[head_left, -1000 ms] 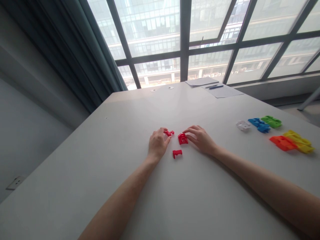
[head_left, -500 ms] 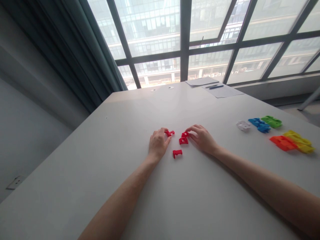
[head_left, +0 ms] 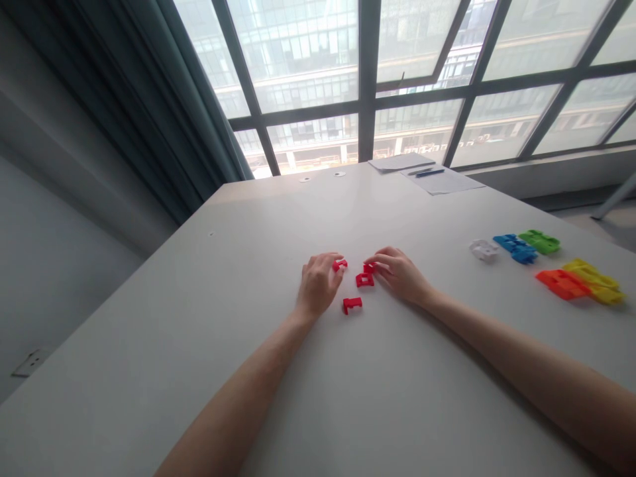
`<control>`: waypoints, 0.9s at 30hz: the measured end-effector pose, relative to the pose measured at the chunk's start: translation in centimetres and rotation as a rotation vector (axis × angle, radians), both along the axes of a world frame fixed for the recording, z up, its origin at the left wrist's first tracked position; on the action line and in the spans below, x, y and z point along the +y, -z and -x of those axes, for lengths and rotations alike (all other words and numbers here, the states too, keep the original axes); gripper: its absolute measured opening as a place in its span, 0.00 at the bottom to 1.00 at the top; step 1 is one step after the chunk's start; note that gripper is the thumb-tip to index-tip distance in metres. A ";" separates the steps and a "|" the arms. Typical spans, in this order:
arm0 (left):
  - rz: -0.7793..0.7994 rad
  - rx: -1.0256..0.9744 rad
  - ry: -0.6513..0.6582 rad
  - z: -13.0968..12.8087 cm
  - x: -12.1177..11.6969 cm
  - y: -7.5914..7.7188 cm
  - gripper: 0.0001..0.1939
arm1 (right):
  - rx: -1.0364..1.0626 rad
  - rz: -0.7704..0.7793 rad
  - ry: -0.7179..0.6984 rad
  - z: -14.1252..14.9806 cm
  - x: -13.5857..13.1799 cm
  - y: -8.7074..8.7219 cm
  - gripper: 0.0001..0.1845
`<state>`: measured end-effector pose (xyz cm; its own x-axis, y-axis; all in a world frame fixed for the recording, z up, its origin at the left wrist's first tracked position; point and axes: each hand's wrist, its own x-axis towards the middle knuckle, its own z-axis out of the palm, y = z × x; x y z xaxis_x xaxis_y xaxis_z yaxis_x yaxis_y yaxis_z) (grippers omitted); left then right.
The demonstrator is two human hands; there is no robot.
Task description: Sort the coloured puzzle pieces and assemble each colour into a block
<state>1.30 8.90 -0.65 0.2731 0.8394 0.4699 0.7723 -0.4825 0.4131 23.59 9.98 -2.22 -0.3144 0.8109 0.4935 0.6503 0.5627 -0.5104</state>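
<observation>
My left hand (head_left: 318, 283) rests on the white table, its thumb and fingers closed around a small red plastic piece (head_left: 340, 265) that they partly cover. Opposite it, my right hand (head_left: 400, 273) pinches another red plastic piece (head_left: 368, 268) by its right side; the fingertips hide part of this one. Just below that piece lies a red piece with a square opening (head_left: 365, 281), close enough that I cannot tell whether the two touch. Nearer to me, an angled red piece (head_left: 352, 303) lies alone between my forearms.
To the right on the table (head_left: 163, 331) lie white pieces (head_left: 483, 250), blue pieces (head_left: 517, 248), green pieces (head_left: 540, 242), orange-red pieces (head_left: 564, 284) and yellow pieces (head_left: 596, 281). Papers (head_left: 447, 182) with a dark pen (head_left: 430, 173) are at the far edge, before the windows.
My left hand has shifted slightly right, its fingers now covering more of its red piece. The piece at my right fingertips looks lower and more hidden. The other pieces stay put.
</observation>
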 end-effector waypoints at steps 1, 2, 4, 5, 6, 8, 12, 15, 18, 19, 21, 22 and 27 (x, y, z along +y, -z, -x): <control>-0.023 -0.002 0.057 0.0 -0.1 -0.1 0.10 | 0.010 0.000 0.003 0.0 0.0 0.0 0.11; -0.040 0.003 0.121 0.0 -0.2 -0.2 0.11 | 0.019 0.002 0.010 0.0 -0.1 -0.1 0.11; -0.055 0.032 0.251 0.0 -0.5 -0.5 0.11 | 0.033 0.017 0.028 0.1 -0.1 -0.2 0.11; -0.055 0.054 0.306 0.0 -0.5 -0.6 0.12 | 0.035 0.030 0.037 0.2 -0.2 -0.3 0.11; -0.050 0.078 0.349 0.0 -0.6 -0.7 0.12 | 0.034 0.044 0.043 0.2 -0.2 -0.4 0.11; -0.034 0.127 0.401 0.0 -0.7 -0.8 0.12 | 0.028 0.070 0.045 0.3 -0.3 -0.5 0.10; -0.020 0.187 0.413 0.0 -0.6 -0.8 0.13 | 0.054 0.099 0.041 0.3 -0.3 -0.6 0.09; -0.037 0.187 0.406 0.1 -0.6 -0.8 0.13 | 0.120 0.123 0.077 0.3 -0.3 -0.5 0.10; -0.038 0.177 0.396 0.1 -0.6 -0.8 0.13 | 0.170 0.126 0.128 0.2 -0.3 -0.4 0.11; -0.035 0.174 0.392 0.0 -0.6 -0.8 0.13 | 0.174 0.124 0.131 0.2 -0.3 -0.4 0.11; -0.029 0.169 0.388 0.0 -0.6 -0.9 0.13 | 0.175 0.121 0.127 0.2 -0.3 -0.5 0.10; -0.027 0.167 0.387 0.0 -0.7 -0.9 0.13 | 0.176 0.122 0.122 0.3 -0.4 -0.5 0.10; -0.018 0.155 0.383 -0.1 -0.7 -0.9 0.12 | 0.175 0.121 0.099 0.2 -0.4 -0.5 0.11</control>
